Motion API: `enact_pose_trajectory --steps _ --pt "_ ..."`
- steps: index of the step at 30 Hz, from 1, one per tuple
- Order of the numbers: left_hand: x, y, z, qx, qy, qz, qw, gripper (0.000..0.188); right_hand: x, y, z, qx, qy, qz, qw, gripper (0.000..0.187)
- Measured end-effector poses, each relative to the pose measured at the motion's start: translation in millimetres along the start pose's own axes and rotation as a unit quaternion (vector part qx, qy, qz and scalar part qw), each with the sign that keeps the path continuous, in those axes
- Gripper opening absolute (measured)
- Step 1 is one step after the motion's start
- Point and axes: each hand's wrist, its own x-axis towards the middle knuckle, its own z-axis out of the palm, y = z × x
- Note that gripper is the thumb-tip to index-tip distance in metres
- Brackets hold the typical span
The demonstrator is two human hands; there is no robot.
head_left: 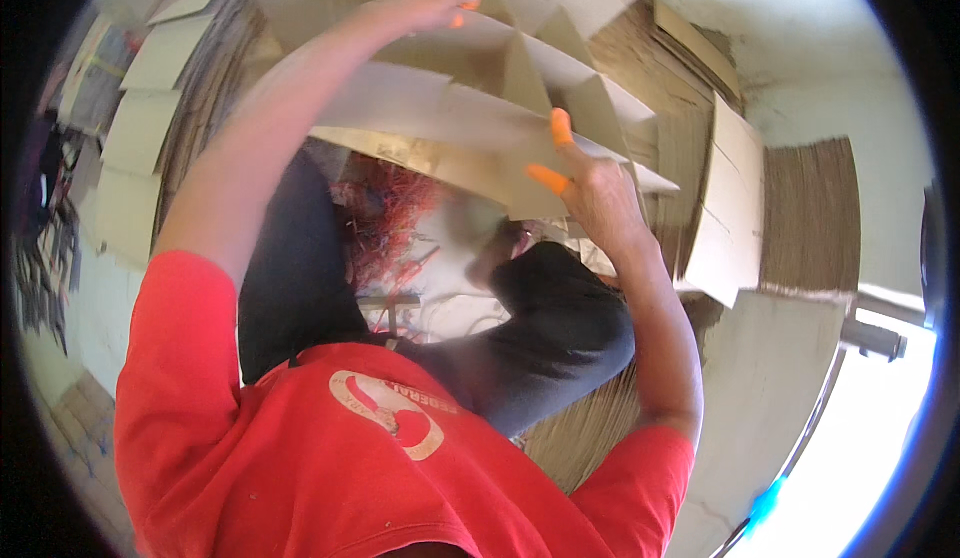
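A cardboard box divider (385,98), made of crossed, slotted strips, stands in front of me on a low work surface. My right hand (603,198) grips its near right part, with orange covers on the thumb and forefinger, which lie on either side of a strip. At the far side my left hand (445,0) is closed at the top edge of another strip; orange covers show on its fingertips too. That hand is slightly smeared, and its inner side is partly hidden. Several long strips run left to right, with shorter cross strips (522,73) between them.
Stacks of flat cardboard strips stand at the right (810,213) and left (190,108). A pale cardboard panel (730,203) leans at the right. Red shredded strands (385,213) lie on the floor between my legs. A bright doorway (860,418) opens at the lower right.
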Motion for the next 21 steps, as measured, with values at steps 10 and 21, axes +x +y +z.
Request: enact_pose_trajectory --steps 10,21 --pt "-12 62 -68 -0.025 0.024 -0.045 0.998 0.040 -132 196 -39 -0.219 0.355 0.318 0.852 0.071" --pt "-51 85 -76 -0.056 0.018 -0.069 0.996 0.028 -245 331 -20 0.195 0.253 0.518 0.794 0.059"
